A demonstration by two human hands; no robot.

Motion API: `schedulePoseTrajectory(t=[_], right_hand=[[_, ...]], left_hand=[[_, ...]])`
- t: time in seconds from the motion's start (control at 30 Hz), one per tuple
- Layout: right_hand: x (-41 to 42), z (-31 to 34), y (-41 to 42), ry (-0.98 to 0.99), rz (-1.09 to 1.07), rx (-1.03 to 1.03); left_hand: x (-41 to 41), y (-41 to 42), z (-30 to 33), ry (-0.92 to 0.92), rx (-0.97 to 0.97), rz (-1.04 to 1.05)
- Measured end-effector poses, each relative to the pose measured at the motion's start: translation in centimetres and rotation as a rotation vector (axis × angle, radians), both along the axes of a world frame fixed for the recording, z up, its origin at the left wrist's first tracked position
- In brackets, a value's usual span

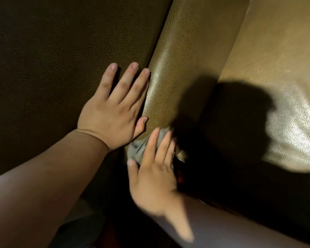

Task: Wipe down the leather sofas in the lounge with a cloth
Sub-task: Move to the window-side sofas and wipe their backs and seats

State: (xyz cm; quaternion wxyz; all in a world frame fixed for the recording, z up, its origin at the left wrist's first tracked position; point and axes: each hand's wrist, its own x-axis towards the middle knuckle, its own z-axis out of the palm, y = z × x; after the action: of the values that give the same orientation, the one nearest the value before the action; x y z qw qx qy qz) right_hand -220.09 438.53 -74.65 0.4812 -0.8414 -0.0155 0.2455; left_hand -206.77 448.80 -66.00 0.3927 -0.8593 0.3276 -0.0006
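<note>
A brown pebbled leather sofa fills almost the whole frame. Its darkest panel takes the upper left and left side, a rounded padded roll runs diagonally from the top centre down toward the lower middle, and a lighter, shiny cushion spreads across the right side. A large dark shadow falls over the roll and cushion right of centre and spreads into the lower right.

Two bare forearms enter from the bottom edge. The left hand lies flat at the centre left, fingers straight and slightly spread, palm pressed on the dark panel with the fingertips reaching the seam beside the roll; it holds nothing. The right hand, somewhat blurred, sits just below and right of it at the lower middle, fingers extended and pressing down on a crumpled grey cloth.

The cloth is bunched under those fingers at the lower end of the roll, just below the left thumb, with grey folds showing to the left of the fingers and above them. A small strip of dark reddish wood shows just right of the right hand, mostly in shadow.
</note>
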Motion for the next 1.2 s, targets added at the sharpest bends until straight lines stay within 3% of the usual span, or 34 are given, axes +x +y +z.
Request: schedulePoseTrajectory(t=[0.07,0.2,0.27,0.47,0.67,0.77,0.97,1.2], right_hand=[[0.0,-0.9,0.2,0.024,0.030,-0.012],[8.8,-4.7,-2.3,0.186,-0.245,-0.125],[9.2,-6.2,-3.3,0.194,-0.293,-0.118],[3.8,-5.5,-2.8,0.192,-0.159,0.076],[12.2,-10.9,-7.3,-0.073,-0.294,0.001],[11.9,-13.8,-9.0,-0.235,-0.124,-0.195],[4.1,-17.0,-11.7,-0.365,0.525,-0.511],[7.0,-16.7,-11.5,-0.389,0.333,-0.534]], left_hand=[[0.0,0.1,0.0,-0.002,-0.005,-0.008],[0.1,0.4,-0.3,0.012,-0.064,-0.039],[0.2,0.6,-0.4,0.028,-0.079,-0.049],[0.2,0.8,-0.5,0.034,-0.082,-0.037],[0.1,1.2,-1.1,0.014,-0.101,-0.048],[0.2,1.2,-1.0,0.049,-0.110,-0.036],[0.1,1.0,-0.7,0.038,-0.100,-0.033],[0.2,1.4,-1.0,0.067,-0.095,-0.034]])
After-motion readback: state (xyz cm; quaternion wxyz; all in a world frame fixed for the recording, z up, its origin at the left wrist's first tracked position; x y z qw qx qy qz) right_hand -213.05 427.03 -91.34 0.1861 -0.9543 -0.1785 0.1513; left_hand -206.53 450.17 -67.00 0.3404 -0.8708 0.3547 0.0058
